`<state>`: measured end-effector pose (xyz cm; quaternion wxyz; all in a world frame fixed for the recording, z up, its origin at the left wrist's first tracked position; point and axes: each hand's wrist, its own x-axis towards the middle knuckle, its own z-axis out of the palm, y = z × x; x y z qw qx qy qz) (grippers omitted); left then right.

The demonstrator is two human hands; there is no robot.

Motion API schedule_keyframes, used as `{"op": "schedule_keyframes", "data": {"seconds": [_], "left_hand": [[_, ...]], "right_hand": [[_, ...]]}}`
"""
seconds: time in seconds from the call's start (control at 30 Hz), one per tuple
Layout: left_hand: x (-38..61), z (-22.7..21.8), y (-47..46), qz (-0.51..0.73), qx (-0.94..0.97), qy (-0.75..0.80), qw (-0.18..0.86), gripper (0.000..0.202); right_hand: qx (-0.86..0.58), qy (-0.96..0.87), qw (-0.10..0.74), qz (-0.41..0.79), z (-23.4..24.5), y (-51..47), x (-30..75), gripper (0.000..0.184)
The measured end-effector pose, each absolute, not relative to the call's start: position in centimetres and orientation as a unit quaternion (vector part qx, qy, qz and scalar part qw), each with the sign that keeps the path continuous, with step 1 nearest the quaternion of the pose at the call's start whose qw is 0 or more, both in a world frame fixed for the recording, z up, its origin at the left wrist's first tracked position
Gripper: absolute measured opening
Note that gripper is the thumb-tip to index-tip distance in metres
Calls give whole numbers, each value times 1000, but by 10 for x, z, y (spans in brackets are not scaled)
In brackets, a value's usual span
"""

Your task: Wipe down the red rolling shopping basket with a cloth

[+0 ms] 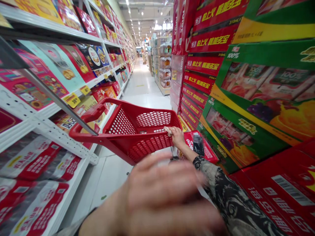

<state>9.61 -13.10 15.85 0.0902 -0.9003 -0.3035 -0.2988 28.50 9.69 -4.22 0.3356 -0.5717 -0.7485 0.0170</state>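
A red plastic shopping basket (120, 123) with mesh walls and a long pull handle stands in the aisle ahead of me. My right hand (175, 135) grips the basket's near right rim, and a patterned dark sleeve (233, 196) covers that forearm. Something small and pale shows at its fingertips, too small to name. Close to the camera, my left hand (159, 193) is blurred by motion, fingers spread, and holds nothing visible. It hides part of the basket's lower side and the floor.
White shelves (46, 121) packed with red and colourful gift boxes line the left side. Stacked juice cartons (256, 108) form a tall wall on the right. A white tiled aisle floor (142, 82) runs ahead between them, and a red box (201, 146) sits beside the basket.
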Motion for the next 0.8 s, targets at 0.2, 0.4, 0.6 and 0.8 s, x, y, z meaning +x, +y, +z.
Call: {"op": "schedule_keyframes", "data": {"seconds": [0.2,0.4,0.6,0.8], "left_hand": [[34,89,12,-83,-684,-721,81,58],[-2,36,17,-36,-674,-719,167,49],[-11,58,29,-4,-693,-700,173,40],[-13,64,29,0,-698,-693,180,46]], "right_hand": [[-665,-620,416,-28,-43,98,309,50],[-612,-670,418,-48,-59,79,281,55],[-563,-736,375,-27,-58,67,236,57],[-579,-698,421,-7,-60,85,282,49]]}}
